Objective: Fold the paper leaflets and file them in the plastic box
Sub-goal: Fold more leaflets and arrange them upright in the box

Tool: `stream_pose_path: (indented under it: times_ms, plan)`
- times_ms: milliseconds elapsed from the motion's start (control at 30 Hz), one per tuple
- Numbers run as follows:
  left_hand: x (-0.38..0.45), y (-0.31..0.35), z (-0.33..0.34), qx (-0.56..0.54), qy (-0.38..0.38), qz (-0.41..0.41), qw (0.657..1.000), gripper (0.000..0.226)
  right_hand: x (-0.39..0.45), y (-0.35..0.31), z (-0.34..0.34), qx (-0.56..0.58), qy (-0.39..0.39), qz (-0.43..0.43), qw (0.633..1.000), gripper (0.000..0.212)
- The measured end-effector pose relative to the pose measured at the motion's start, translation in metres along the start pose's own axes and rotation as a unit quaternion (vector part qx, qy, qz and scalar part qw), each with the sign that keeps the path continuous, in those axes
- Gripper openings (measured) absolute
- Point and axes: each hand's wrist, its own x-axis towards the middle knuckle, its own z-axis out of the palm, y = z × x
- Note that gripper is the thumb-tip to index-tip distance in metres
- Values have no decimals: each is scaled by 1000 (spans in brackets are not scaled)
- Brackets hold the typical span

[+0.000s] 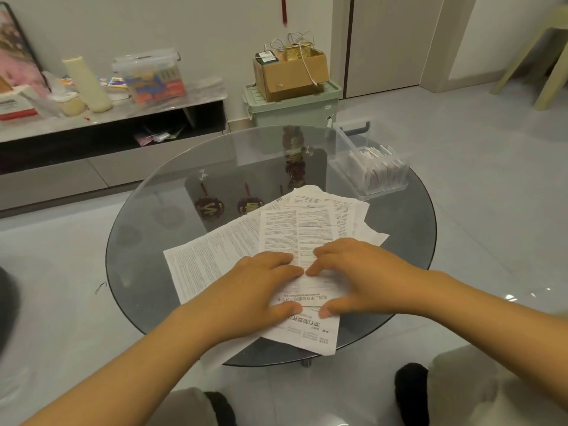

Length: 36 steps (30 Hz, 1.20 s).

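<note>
Top leaflet (296, 238): left hand (261, 290) and right hand (356, 278), 2 flat spread palms, press it; align edges before creasing.

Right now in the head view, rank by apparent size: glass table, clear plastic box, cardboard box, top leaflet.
1. glass table
2. top leaflet, partly under both hands
3. and 4. unsure: clear plastic box and cardboard box look alike; the cardboard one sits farther away.
</note>
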Motion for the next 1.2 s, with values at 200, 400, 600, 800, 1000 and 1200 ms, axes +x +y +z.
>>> stream_pose_path:
  times_ms: [200, 400, 600, 800, 1000, 1200]
  plan:
    - [-4, -3, -3, -28, 38, 19, 999, 58, -3, 2, 0, 100, 21, 0, 995, 17]
    - [0, -8, -13, -197, 77, -55, 976, 19, -1, 4, -11, 198, 95, 62, 974, 14]
    - [15, -21, -11, -375, 153, -164, 900, 18, 12, 5, -13, 266, 167, 130, 940, 21]
    - [27, -21, -4, -390, 216, -219, 868, 37, 27, 7, -4, 307, 184, 149, 922, 81]
    - [32, -19, 1, -365, 233, -192, 881, 74, 40, 8, 8, 274, 185, 128, 935, 107]
    - [36, -21, 10, -248, 170, -167, 939, 94, 43, 13, 8, 160, 132, 175, 962, 102]
